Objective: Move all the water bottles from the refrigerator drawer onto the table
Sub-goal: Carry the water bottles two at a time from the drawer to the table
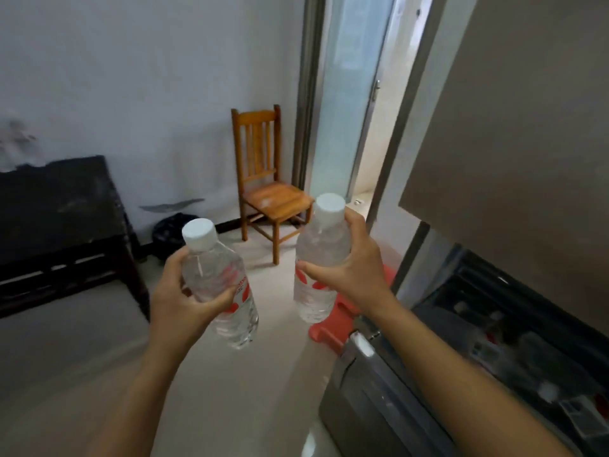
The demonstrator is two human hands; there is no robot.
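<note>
Wooden chair [263, 179] against wall; black bin [171, 230] left of it; red stool [342, 319] nearer.

Each hand, left hand [184, 291] and right hand [354, 265], grips a clear plastic white-capped water bottle, left bottle [220, 285] and right bottle [318, 258]. A dark wooden desk [56, 209] stands left. The open grey refrigerator drawer [478, 341] sits right.

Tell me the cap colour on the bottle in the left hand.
White, seen clearly in the head view: the cap tops the bottle.
</note>
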